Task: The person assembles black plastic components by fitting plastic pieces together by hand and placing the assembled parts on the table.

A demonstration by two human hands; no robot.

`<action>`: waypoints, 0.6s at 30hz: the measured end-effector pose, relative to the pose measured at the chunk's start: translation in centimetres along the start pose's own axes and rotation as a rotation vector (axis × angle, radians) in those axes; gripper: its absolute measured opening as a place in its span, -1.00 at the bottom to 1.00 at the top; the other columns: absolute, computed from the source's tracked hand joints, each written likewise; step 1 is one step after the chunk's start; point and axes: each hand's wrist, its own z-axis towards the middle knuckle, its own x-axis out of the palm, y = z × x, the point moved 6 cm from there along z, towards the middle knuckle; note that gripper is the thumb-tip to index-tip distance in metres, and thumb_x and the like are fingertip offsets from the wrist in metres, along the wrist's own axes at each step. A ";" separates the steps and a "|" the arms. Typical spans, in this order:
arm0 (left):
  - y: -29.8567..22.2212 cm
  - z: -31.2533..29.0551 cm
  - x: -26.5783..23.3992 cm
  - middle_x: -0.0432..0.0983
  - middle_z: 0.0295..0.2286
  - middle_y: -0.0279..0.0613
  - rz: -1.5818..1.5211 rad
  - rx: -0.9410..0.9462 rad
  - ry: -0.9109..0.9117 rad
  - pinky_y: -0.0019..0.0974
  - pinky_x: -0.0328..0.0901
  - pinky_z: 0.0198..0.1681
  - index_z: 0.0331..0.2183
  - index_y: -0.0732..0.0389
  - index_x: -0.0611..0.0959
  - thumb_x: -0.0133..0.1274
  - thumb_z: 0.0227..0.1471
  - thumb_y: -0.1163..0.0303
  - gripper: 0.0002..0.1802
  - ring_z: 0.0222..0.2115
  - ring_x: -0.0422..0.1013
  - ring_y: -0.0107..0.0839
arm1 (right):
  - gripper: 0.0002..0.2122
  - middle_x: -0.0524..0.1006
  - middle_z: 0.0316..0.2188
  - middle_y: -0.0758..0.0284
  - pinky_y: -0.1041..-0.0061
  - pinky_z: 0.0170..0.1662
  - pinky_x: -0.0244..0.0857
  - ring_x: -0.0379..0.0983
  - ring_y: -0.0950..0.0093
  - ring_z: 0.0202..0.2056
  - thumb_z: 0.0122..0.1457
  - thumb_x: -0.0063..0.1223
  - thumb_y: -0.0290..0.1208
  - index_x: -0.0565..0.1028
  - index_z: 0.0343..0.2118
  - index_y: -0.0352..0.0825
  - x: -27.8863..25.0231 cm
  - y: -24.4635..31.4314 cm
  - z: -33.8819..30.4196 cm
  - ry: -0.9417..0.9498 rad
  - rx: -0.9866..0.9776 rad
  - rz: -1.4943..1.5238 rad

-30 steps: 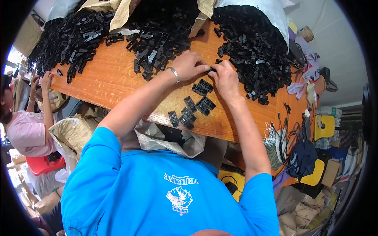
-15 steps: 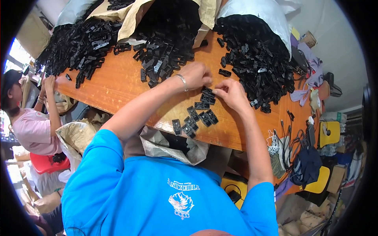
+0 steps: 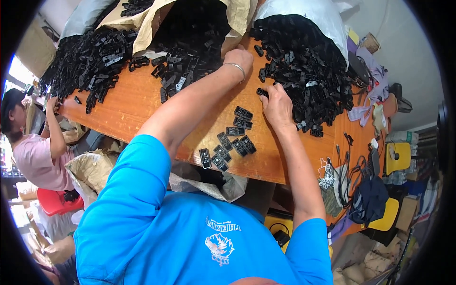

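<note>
My left hand [image 3: 239,59], with a silver bangle at the wrist, reaches to the right edge of the middle pile of black plastic parts [image 3: 183,71], beside the brown paper bag's mouth. Its fingertips are hidden. My right hand [image 3: 278,103] pinches one small black oblong plastic part [image 3: 262,92] between thumb and fingers, at the left side of the right-hand pile of black parts [image 3: 311,80]. Between my forearms, several black rectangular pieces with openings [image 3: 235,131] lie in a loose cluster near the table's front edge.
A third black pile [image 3: 95,66] spreads at the far left of the wooden table [image 3: 190,137]. An open sack [image 3: 228,187] hangs below the front edge. Cables [image 3: 349,166] and cloth lie at the right. A person in pink [image 3: 40,159] sits at the left.
My left hand has moved up and away from the cluster to the paper bag's edge. The right has gone up to a part by the right pile and closed on it.
</note>
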 end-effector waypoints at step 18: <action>-1.8 -11.9 -1.1 0.54 -0.14 -0.09 -0.854 0.229 -0.218 -0.16 0.46 -0.07 -0.33 0.24 0.61 0.37 -0.03 0.49 -0.76 -0.15 0.56 -0.09 | -0.71 0.58 -0.11 0.09 0.14 -0.08 0.53 0.63 0.04 -0.15 0.14 0.41 -0.37 0.65 -0.10 -0.34 -0.6 0.9 -2.8 0.067 0.057 0.006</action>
